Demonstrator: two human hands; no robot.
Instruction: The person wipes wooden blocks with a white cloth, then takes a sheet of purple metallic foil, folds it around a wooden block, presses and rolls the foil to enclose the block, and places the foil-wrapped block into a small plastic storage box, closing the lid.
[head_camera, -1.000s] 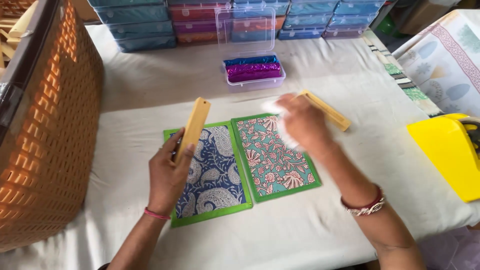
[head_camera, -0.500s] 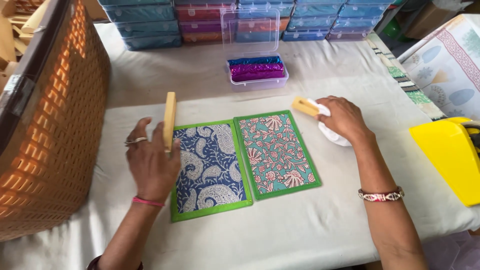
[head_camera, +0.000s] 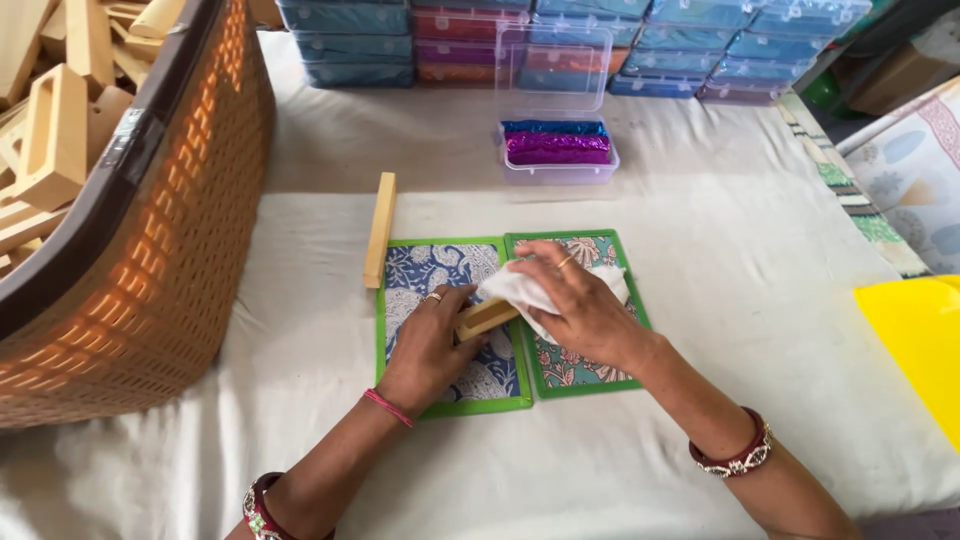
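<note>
Hands (head_camera: 500, 325) now together over panels (head_camera: 505, 320)

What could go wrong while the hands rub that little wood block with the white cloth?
The wooden block is pinched only by the left hand while the right hand presses the white cloth on it, so it might slip onto the patterned boards. The other wooden block lies close beside the boards; an elbow or wrist could perhaps nudge it. The open clear box of shiny strips sits just ahead and could be bumped by a forward reach.
</note>
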